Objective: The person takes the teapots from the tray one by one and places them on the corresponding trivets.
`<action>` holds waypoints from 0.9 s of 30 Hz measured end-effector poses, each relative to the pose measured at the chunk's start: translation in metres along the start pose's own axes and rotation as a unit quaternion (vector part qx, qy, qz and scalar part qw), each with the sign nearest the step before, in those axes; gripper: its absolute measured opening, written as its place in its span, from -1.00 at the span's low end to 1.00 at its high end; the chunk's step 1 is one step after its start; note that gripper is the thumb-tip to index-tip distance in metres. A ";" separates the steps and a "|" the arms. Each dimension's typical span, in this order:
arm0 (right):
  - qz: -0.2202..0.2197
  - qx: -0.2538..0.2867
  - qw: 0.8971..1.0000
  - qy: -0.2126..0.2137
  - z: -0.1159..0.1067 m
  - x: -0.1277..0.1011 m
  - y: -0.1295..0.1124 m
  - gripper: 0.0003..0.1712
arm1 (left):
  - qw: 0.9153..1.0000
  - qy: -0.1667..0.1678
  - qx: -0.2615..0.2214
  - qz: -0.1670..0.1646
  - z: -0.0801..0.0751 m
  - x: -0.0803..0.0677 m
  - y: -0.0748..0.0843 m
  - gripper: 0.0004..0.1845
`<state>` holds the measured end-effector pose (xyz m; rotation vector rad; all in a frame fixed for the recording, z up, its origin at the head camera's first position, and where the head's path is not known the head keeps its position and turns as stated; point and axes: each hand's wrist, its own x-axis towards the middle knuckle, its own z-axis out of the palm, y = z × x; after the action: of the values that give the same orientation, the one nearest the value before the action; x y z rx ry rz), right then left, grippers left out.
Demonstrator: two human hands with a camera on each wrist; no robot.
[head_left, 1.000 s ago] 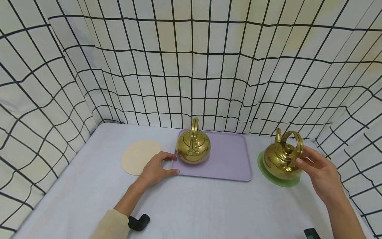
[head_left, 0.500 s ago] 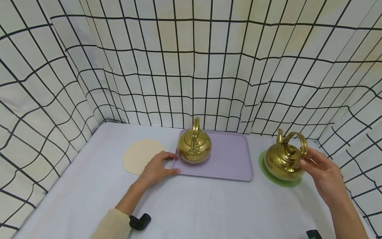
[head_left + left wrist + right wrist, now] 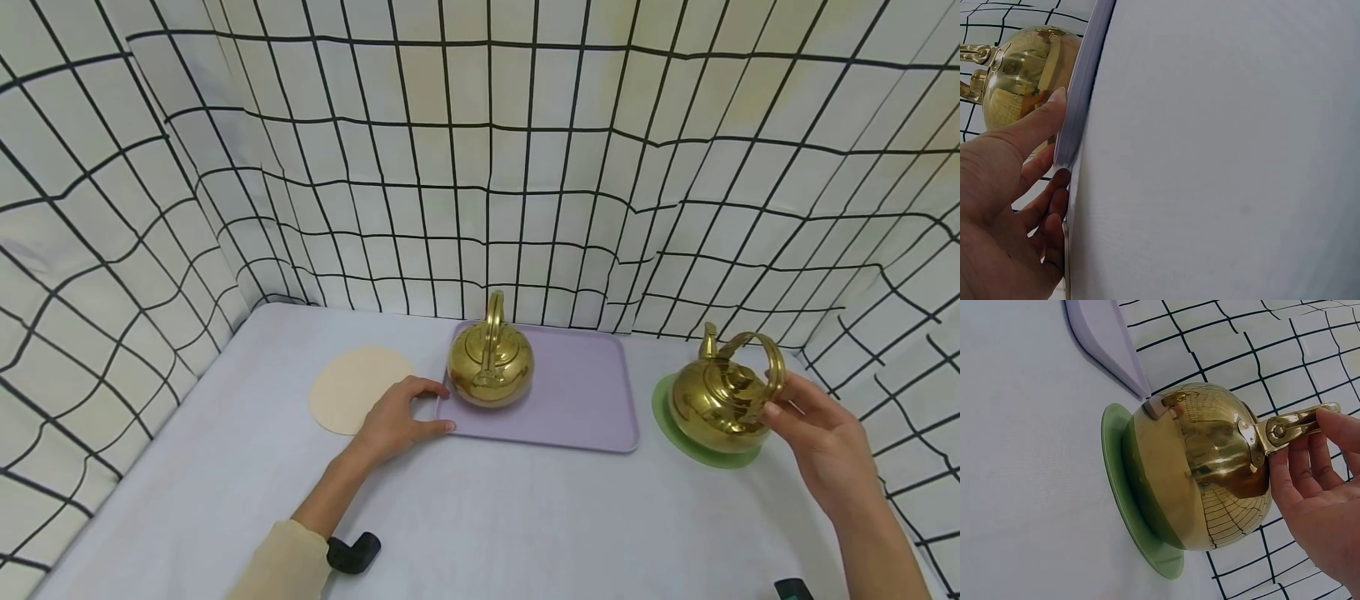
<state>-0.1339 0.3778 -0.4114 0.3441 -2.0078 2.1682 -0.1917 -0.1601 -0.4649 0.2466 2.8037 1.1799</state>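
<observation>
Two brass kettles are in the head view. One kettle [image 3: 490, 367] stands upright on the left part of a purple tray [image 3: 585, 412]. My left hand [image 3: 431, 408] grips the tray's near left corner; in the left wrist view the thumb [image 3: 1035, 125] lies on the rim [image 3: 1082, 94] and the fingers curl below it. The other kettle [image 3: 720, 404] sits tilted on a green round mat [image 3: 675, 433] to the right of the tray. My right hand [image 3: 780, 400] pinches its arched handle [image 3: 1291, 425], with the kettle body [image 3: 1204, 469] leaning over the mat [image 3: 1116, 487].
A cream round mat [image 3: 352, 387] lies on the pale table [image 3: 487, 517] left of the tray, just beyond my left hand. Grid-patterned cloth walls [image 3: 480, 192] close in the back and both sides. The tray's right half is bare.
The right kettle has tipped and shifted slightly right as my right hand pulls its handle. My left hand and the tray's kettle have stayed put.
</observation>
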 end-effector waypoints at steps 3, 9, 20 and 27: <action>0.001 0.004 1.000 -0.003 -0.001 0.000 0.001 -0.42 | 1.000 0.001 -0.001 0.001 0.000 0.000 0.000 -0.48; 0.006 0.021 1.000 -0.001 -0.002 -0.001 0.002 -0.41 | 1.000 0.001 -0.002 0.000 -0.001 -0.001 0.001 -0.48; -0.006 0.017 1.000 -0.001 -0.002 -0.001 0.003 -0.41 | 1.000 0.001 0.001 -0.003 -0.001 -0.001 0.001 -0.47; -0.004 0.008 1.000 0.018 0.002 -0.002 0.000 -0.50 | 1.000 0.000 -0.002 -0.007 -0.001 -0.002 0.002 -0.47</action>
<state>-0.1319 0.3758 -0.4121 0.3107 -1.9673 2.1717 -0.1899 -0.1600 -0.4625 0.2255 2.7976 1.1817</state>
